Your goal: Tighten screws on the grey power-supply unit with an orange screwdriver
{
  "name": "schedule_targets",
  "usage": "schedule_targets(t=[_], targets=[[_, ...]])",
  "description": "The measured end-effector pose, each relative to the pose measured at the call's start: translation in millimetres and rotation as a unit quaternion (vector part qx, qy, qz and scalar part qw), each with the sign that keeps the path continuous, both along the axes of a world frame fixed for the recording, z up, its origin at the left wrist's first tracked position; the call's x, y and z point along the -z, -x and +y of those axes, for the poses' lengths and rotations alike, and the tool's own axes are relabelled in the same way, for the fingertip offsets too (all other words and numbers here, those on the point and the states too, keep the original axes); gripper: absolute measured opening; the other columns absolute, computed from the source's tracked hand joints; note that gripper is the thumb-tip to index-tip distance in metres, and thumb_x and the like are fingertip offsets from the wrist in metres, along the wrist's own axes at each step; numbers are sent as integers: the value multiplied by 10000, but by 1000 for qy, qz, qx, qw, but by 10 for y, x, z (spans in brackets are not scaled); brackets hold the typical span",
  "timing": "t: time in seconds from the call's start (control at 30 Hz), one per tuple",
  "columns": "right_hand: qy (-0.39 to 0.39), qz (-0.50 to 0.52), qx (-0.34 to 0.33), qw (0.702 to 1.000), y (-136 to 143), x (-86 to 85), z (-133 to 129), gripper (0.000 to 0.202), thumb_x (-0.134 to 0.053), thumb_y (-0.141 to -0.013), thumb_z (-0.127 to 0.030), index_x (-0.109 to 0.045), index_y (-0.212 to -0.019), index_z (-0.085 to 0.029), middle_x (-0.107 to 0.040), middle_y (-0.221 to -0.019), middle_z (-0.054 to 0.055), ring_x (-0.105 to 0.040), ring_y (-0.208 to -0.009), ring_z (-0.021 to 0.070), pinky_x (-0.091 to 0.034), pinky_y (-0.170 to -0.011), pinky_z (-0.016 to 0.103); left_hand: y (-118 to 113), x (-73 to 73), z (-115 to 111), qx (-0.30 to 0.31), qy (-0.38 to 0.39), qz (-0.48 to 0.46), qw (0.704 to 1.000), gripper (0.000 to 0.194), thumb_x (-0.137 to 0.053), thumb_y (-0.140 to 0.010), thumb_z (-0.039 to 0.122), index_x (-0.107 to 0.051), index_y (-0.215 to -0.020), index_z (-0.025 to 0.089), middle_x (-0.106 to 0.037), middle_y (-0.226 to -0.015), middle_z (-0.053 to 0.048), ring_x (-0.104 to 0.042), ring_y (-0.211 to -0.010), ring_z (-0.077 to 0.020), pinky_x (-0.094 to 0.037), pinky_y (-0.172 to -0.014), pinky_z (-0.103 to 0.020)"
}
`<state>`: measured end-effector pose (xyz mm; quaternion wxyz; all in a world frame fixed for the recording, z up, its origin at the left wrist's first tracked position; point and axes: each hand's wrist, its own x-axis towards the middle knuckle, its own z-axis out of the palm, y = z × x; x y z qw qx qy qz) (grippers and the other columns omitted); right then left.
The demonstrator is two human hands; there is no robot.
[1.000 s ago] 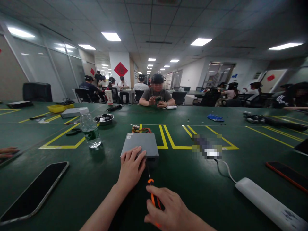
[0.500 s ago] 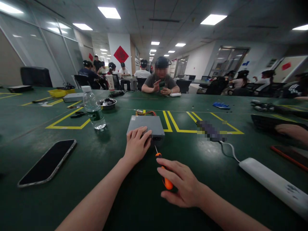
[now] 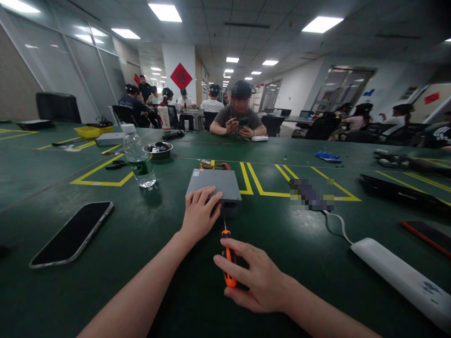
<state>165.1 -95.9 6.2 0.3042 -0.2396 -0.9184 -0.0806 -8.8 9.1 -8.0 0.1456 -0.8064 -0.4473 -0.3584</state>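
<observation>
A grey metal computer power supply (image 3: 215, 180) lies on the green table ahead of me, its coloured cables (image 3: 220, 165) bunched at the far side. My left hand (image 3: 200, 209) rests over its near left part, fingers on the top and closed around the near edge, holding it. In my right hand (image 3: 252, 274) is a screwdriver (image 3: 229, 270) with an orange and black handle, between thumb and fingers. Its shaft points away from me to the near face of the power supply, just right of my left fingers. Whether the tip touches is hard to make out.
A water bottle (image 3: 141, 162) and a phone (image 3: 72, 234) stand and lie to the left. Behind the bottle is a metal bowl (image 3: 159, 150) of small parts. At right lie a white power strip (image 3: 398, 277) and cable. A person (image 3: 239, 115) sits opposite.
My right hand has moved slightly left and nearer to me with the screwdriver, whose shaft now stands straighter. My left hand stays on the power supply. Another person's hand at far right has gone from view.
</observation>
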Motion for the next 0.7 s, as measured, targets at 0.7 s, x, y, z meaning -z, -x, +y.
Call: schedule_targets(t=[0.7], targets=[[-26, 43, -14, 999, 96, 49, 56, 289, -421, -929, -402, -498, -995, -132, -648, -1008, 173, -628, -929, 186, -513, -750, 307, -10, -39, 0, 9, -16, 12, 1000, 280, -476, -860, 246, -540, -1132, 234, -516, -1285, -63, -385, -1250, -229, -238, -1035, -440]])
